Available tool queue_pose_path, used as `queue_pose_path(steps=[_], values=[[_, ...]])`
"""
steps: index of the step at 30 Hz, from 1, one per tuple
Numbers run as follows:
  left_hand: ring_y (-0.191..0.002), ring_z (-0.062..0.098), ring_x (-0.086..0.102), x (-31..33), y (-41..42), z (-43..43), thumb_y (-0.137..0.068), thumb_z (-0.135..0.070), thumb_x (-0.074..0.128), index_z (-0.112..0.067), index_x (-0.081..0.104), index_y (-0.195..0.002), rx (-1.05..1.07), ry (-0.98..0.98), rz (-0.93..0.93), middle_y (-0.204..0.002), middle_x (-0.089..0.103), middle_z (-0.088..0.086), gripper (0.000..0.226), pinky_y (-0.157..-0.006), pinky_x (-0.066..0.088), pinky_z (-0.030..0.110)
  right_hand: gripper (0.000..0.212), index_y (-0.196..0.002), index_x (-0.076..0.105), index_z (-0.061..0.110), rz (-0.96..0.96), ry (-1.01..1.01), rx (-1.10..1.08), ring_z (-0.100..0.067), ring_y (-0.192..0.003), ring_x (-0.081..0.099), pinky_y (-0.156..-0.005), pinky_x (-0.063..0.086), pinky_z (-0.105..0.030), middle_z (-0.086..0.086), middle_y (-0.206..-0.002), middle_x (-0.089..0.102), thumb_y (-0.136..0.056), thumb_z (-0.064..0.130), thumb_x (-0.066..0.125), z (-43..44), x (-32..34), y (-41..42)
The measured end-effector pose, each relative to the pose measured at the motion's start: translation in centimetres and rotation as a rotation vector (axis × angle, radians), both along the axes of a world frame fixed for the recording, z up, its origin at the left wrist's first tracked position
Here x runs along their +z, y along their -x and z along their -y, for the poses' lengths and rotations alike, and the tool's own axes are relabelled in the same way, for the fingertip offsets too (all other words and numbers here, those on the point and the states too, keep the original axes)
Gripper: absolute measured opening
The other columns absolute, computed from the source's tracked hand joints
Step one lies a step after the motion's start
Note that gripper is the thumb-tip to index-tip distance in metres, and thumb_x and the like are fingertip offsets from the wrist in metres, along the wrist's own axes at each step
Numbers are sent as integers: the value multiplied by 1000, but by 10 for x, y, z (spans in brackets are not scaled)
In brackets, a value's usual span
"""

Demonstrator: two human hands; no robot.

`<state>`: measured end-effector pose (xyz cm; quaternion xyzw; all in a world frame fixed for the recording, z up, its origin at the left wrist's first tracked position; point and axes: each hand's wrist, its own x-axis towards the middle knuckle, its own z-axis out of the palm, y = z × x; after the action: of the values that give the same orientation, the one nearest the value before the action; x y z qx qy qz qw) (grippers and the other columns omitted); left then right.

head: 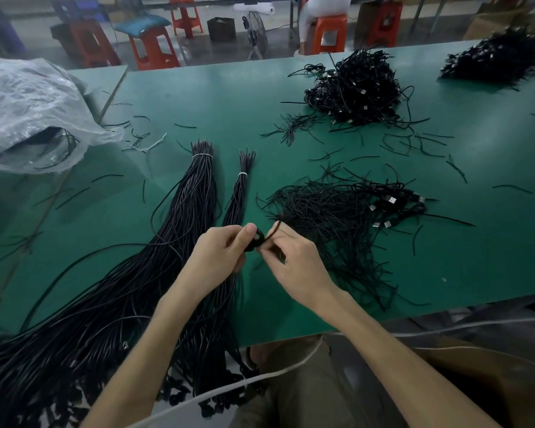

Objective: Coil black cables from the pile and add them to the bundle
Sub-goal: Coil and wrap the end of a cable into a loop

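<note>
- Black cable coil (255,240): small, held betw. your two hands just above the tabletop (229,103), near the front edge, right beside the loose pile (337,217).
- Your left hand (220,251): fingers curled in narrow, thumb (249,231) pressed on top of the coil, so it's pinching it.
- Your right hand (294,261): fingers (283,231) curled tight, pinching a strand that rises from the coil past the index. The tips are partly behind the coil, so the exact contact pt can't be told.
- The coil is mostly covered by both hands; no. of loops can't be made out.
- Pile: tangled thin black cables w/ silver USB plugs (389,200) on its right side, lying flat on the green top.
- Big bundle (198,193): left of your hands, white tie near its far end. Its near end spills off the front edge and is partly hidden under your left forearm.
- Thinner bundle (240,196): just beside it, also white-tied.
- Short black offcuts (186,126) are scattered across the top.
- Further back: 2nd heap (355,91) and 3rd heap (494,57), far right.
- Clear plastic bag (28,103): far left, cut off by the frame edge.
- Bkgd: red stools (153,47), blurred.
</note>
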<state>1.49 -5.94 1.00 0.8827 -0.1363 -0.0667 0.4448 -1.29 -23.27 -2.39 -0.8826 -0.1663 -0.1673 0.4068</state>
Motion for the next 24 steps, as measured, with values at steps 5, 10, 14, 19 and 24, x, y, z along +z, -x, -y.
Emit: queue_pose_path(steps=[5,10,14,19,24], values=[[-40,14,52,-6,-12,-2,-102,-62,45,0,56,-54,162,-254,-90,-44,59,6,79,-55,51,35,14,-84,58,7,243,318,63,-21,-71,51,-68,46,-32,-5,-84,54,-93,-1,65,-5,3,4],[-35,13,36,-2,-24,-16,-98,-62,52,-17,45,-32,97,-296,-266,-37,45,-4,80,-50,38,26,14,-88,60,6,354,436,119,-23,-73,54,-70,47,-33,-7,-87,57,-89,-3,70,-7,1,6],[-43,12,35,2,-17,-23,-96,-59,57,-20,55,-50,50,-113,-268,-47,40,-7,60,-46,28,21,15,-83,58,6,260,288,42,-20,-72,50,-68,49,-34,-5,-83,54,-95,3,66,-5,2,5],[-80,35,76,-2,-7,-22,-108,-26,52,-3,62,-117,10,312,-506,-95,78,17,27,-65,61,36,15,-83,58,5,219,255,9,-22,-70,52,-69,49,-34,-5,-83,55,-95,2,66,-2,5,1],[-86,37,75,-9,-7,-31,-100,13,49,-23,63,-135,-189,387,-345,-104,74,14,52,-79,61,35,13,-84,59,4,188,225,-28,-25,-68,54,-68,50,-36,-7,-84,56,-94,1,67,5,4,0]])
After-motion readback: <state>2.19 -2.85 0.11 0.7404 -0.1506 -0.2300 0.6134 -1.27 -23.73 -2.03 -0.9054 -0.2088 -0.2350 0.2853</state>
